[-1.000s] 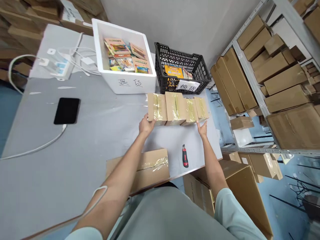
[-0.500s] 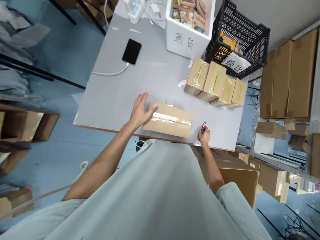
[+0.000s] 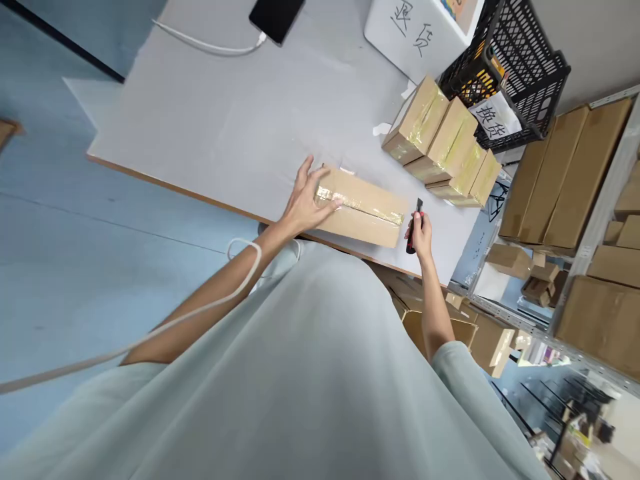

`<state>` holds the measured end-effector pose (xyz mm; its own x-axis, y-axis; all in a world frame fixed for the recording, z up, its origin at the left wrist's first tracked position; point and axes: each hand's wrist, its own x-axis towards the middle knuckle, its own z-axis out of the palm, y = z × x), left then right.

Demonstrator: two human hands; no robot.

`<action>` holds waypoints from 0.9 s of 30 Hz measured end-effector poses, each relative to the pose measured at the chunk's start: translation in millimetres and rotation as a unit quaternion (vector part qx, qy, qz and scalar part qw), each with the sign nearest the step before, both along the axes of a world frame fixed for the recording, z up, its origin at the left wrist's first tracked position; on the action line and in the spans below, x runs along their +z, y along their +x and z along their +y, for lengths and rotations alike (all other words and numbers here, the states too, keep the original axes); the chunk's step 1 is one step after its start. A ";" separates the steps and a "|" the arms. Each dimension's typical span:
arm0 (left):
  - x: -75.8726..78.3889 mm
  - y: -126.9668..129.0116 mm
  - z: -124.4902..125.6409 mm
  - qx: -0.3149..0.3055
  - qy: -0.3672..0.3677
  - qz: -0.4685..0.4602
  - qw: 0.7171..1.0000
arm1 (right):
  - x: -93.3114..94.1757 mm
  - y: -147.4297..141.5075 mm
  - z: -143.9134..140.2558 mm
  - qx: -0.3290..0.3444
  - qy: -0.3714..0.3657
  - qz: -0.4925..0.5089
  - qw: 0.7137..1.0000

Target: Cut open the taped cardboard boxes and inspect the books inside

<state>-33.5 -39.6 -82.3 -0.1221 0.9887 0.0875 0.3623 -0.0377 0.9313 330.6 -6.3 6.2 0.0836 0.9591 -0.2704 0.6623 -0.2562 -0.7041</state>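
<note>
A long cardboard box (image 3: 357, 210) lies near the table's front edge, with shiny clear tape along its top seam. My left hand (image 3: 306, 201) grips its left end, fingers at the far corner and thumb across the top. Just past the box's right end, my right hand (image 3: 423, 233) is closed around a black and red utility knife (image 3: 412, 235). The knife's tip points toward the far side of the table, and the blade stands apart from the box.
Several taped cardboard boxes (image 3: 443, 137) stand in a row beyond my right hand. Behind them are a white foam bin (image 3: 400, 40) and a black plastic crate (image 3: 533, 73). A phone (image 3: 277, 19) on a white cable lies at the back. Shelving with cartons (image 3: 565, 177) is on the right.
My view has shifted and tilted. The left hand now wraps the box's end more closely. My right hand has lifted the knife and turned it, showing more of its handle.
</note>
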 end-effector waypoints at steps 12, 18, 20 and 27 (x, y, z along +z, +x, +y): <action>-14.5 -3.4 -11.5 -0.050 -0.016 -0.082 0.995 | 66.3 -159.3 25.0 0.501 -0.018 -0.281 0.818; -20.3 -1.2 -8.3 -0.050 -0.015 -0.111 0.992 | 70.5 -184.4 37.4 0.528 -0.029 -0.313 0.789; -22.6 -0.1 -7.9 -0.050 -0.008 -0.112 0.992 | 72.4 -186.5 38.4 0.531 -0.031 -0.321 0.783; -25.7 1.4 -6.2 -0.052 0.009 -0.095 0.994 | 77.0 -198.3 28.9 0.511 -0.030 -0.358 0.781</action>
<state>-32.1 -45.8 -107.9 -0.0360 0.9952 0.0911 0.1724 -0.0836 0.9815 132.3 22.6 83.2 -0.5669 0.6105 -0.5531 0.7605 0.6459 -0.0665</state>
